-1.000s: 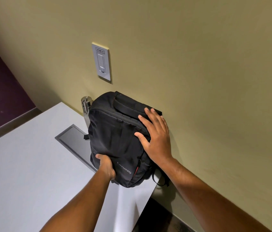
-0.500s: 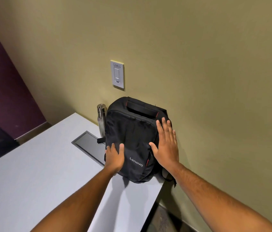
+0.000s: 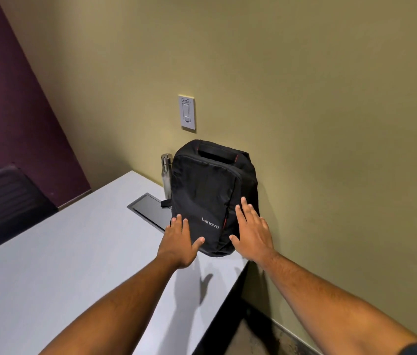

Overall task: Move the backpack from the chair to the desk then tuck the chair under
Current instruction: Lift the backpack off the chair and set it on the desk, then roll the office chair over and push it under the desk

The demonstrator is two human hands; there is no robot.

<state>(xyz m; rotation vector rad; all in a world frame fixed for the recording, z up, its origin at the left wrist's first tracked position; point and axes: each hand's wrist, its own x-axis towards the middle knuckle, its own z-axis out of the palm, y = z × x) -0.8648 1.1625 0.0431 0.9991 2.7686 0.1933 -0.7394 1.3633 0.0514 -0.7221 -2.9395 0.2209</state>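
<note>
Standing upright near the centre of the frame, a black backpack with a grey "Lenovo" logo rests on a pale grey surface, its back against an olive-green wall. Its carry handle (trimmed in red at the ends) faces up. Two bare forearms reach in from the bottom of the frame. The left hand is spread flat at the bag's lower left corner, fingers released and splayed, gripping nothing. The right hand is likewise flat and released at the bag's lower right side; whether either palm actually touches the fabric cannot be told. Just left of the bag, a steel bottle stands against the wall. A dark recessed panel is set into the surface beside it. Above the bag, a white wall plate is mounted. At the left edge of the frame is a dark chair back.
</note>
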